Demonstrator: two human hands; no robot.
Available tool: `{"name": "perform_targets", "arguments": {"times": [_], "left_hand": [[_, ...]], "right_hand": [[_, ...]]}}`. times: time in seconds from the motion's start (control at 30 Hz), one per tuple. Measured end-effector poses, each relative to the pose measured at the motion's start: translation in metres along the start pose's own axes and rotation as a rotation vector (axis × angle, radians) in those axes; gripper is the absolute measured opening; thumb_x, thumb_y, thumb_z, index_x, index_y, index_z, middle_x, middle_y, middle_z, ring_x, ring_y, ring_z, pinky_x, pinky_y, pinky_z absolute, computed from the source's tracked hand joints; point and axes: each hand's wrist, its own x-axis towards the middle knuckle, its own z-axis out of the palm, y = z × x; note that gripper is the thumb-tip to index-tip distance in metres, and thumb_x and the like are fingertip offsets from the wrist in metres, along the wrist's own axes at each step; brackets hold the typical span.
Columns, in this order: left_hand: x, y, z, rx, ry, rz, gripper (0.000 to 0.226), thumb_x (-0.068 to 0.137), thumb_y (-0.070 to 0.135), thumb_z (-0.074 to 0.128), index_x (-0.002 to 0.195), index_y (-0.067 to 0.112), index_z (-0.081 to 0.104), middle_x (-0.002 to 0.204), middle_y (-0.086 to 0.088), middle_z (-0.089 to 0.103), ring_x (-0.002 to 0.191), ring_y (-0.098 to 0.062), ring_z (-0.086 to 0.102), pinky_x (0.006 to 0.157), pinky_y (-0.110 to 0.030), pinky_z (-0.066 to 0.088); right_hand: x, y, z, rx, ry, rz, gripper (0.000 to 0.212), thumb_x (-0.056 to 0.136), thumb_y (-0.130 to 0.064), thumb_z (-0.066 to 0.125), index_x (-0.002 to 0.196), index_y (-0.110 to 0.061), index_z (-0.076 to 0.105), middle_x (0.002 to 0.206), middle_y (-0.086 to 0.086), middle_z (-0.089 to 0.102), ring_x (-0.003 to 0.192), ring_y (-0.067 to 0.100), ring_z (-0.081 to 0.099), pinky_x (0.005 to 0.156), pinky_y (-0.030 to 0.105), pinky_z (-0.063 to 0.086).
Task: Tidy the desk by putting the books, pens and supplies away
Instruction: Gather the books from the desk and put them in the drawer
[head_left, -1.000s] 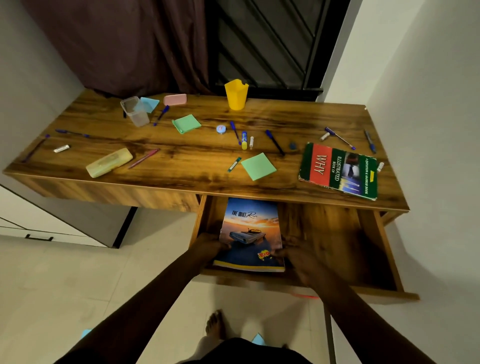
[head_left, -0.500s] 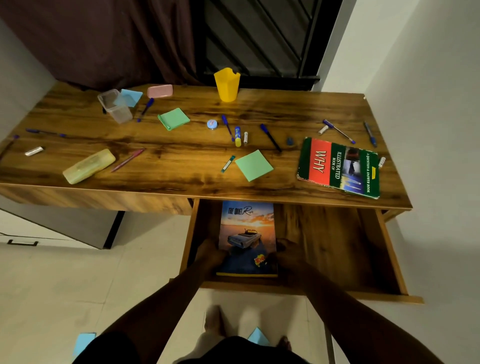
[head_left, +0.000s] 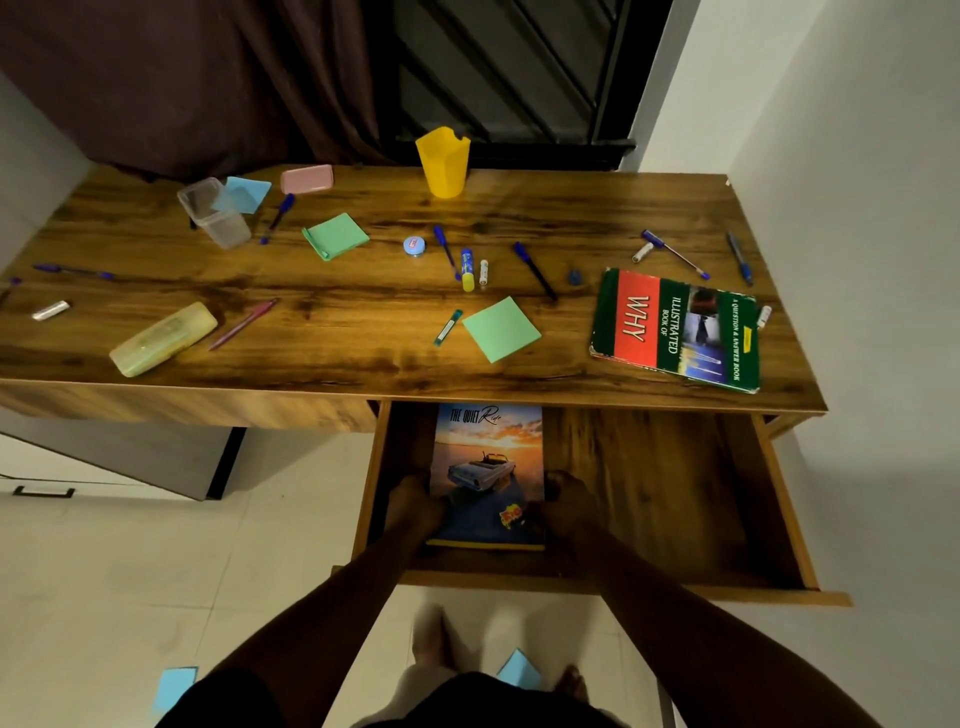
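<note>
at the lower middle of the frame the left hand (head_left: 415, 506) holds the left edge of the blue book (head_left: 488, 467), fingers curled onto the cover near its lower corner, though the dim light hides the fingertips

the blue book lies in the left part of the open drawer (head_left: 675, 493), close to its left wall, long axis running from the lower frame to the upper frame, title end pointing up and tucked just under the front edge of the desk (head_left: 363, 322)

the right hand (head_left: 563, 506) grips the opposite, right edge at about the same height, so the book sits squarely between the two hands

to the right of that hand the drawer floor is bare wood out to its right wall

the book looks as good as placed; the step left is probably to let go

above and to the right, on the right end of the desk, the green book (head_left: 675, 330) lies flat, long axis across the frame and tipped slightly down to the right, red band at its left end, lettering tops facing right; it lies up and right of both hands, and the right hand is the nearer one for that reach
</note>
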Motion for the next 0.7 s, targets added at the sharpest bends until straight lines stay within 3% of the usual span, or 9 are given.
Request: {"name": "perform_targets", "arguments": {"times": [0.07, 0.17, 0.23, 0.27, 0.4, 0.5, 0.57, 0.63, 0.7], "left_hand": [[-0.002, 0.001, 0.001, 0.001, 0.011, 0.004, 0.029, 0.091, 0.021, 0.069, 0.118, 0.010, 0.067, 0.115, -0.012, 0.070, 0.106, -0.030, 0.066, 0.084, -0.032, 0.052], [-0.005, 0.003, 0.003, -0.037, 0.033, 0.005, 0.040, 0.088, 0.023, 0.073, 0.125, 0.013, 0.063, 0.119, -0.010, 0.067, 0.110, -0.030, 0.065, 0.090, -0.039, 0.055], [-0.010, 0.009, 0.006, -0.052, 0.138, 0.067, 0.054, 0.083, 0.024, 0.074, 0.133, 0.019, 0.054, 0.126, -0.008, 0.061, 0.114, -0.029, 0.061, 0.092, -0.044, 0.055], [-0.013, 0.014, 0.007, -0.027, 0.194, 0.132, 0.059, 0.081, 0.025, 0.074, 0.136, 0.021, 0.051, 0.130, -0.007, 0.057, 0.117, -0.028, 0.058, 0.093, -0.044, 0.054], [-0.019, 0.053, 0.012, -0.004, 0.243, 0.368, 0.051, 0.086, 0.023, 0.073, 0.134, 0.021, 0.054, 0.134, -0.002, 0.054, 0.119, -0.019, 0.057, 0.095, -0.038, 0.055], [-0.014, 0.098, 0.013, -0.056, 0.223, 0.433, 0.047, 0.088, 0.026, 0.069, 0.134, 0.024, 0.056, 0.131, 0.001, 0.058, 0.114, -0.018, 0.061, 0.092, -0.043, 0.056], [-0.007, 0.130, 0.014, -0.095, 0.199, 0.487, 0.048, 0.090, 0.021, 0.068, 0.136, 0.017, 0.056, 0.136, -0.005, 0.057, 0.120, -0.025, 0.059, 0.099, -0.044, 0.053], [0.000, 0.161, 0.016, -0.091, 0.161, 0.544, 0.050, 0.091, 0.021, 0.067, 0.138, 0.015, 0.053, 0.137, -0.010, 0.056, 0.123, -0.029, 0.058, 0.103, -0.045, 0.050], [0.008, 0.190, 0.019, -0.061, 0.097, 0.537, 0.052, 0.094, 0.025, 0.066, 0.142, 0.015, 0.050, 0.140, -0.012, 0.056, 0.125, -0.030, 0.057, 0.107, -0.043, 0.048]], "right_hand": [[0.013, 0.012, 0.003, -0.010, -0.002, 0.004, 0.083, 0.047, -0.044, 0.078, 0.126, -0.023, 0.066, 0.115, 0.010, 0.075, 0.098, 0.037, 0.072, 0.082, 0.053, 0.060], [0.008, 0.010, 0.000, -0.055, -0.032, 0.012, 0.057, 0.067, -0.032, 0.085, 0.121, -0.027, 0.067, 0.116, 0.001, 0.072, 0.104, 0.030, 0.069, 0.087, 0.043, 0.059], [0.004, 0.012, -0.004, -0.015, -0.020, 0.029, 0.053, 0.058, -0.040, 0.085, 0.107, -0.033, 0.067, 0.109, -0.002, 0.073, 0.100, 0.028, 0.071, 0.085, 0.042, 0.060], [-0.006, 0.005, -0.009, 0.007, 0.005, 0.022, 0.054, 0.055, -0.040, 0.084, 0.106, -0.032, 0.068, 0.109, 0.001, 0.074, 0.100, 0.029, 0.071, 0.087, 0.045, 0.060], [-0.033, -0.021, -0.045, 0.037, 0.019, -0.024, 0.044, 0.088, -0.016, 0.072, 0.130, -0.006, 0.064, 0.130, 0.014, 0.064, 0.123, 0.036, 0.060, 0.104, 0.038, 0.047], [-0.048, -0.027, -0.086, 0.207, 0.200, -0.078, 0.040, 0.078, -0.026, 0.074, 0.114, -0.007, 0.071, 0.113, 0.015, 0.072, 0.109, 0.034, 0.068, 0.098, 0.043, 0.053], [-0.055, -0.035, -0.119, 0.247, 0.295, -0.105, 0.023, 0.089, -0.022, 0.072, 0.110, -0.014, 0.070, 0.108, 0.003, 0.071, 0.103, 0.021, 0.067, 0.099, 0.039, 0.052], [-0.050, -0.039, -0.154, 0.330, 0.433, -0.152, 0.020, 0.094, -0.020, 0.070, 0.114, -0.017, 0.070, 0.113, -0.001, 0.070, 0.105, 0.014, 0.063, 0.105, 0.040, 0.049], [-0.039, -0.045, -0.184, 0.405, 0.611, -0.152, 0.025, 0.096, -0.029, 0.068, 0.119, -0.019, 0.070, 0.123, 0.002, 0.070, 0.116, 0.021, 0.062, 0.108, 0.045, 0.046]]}}
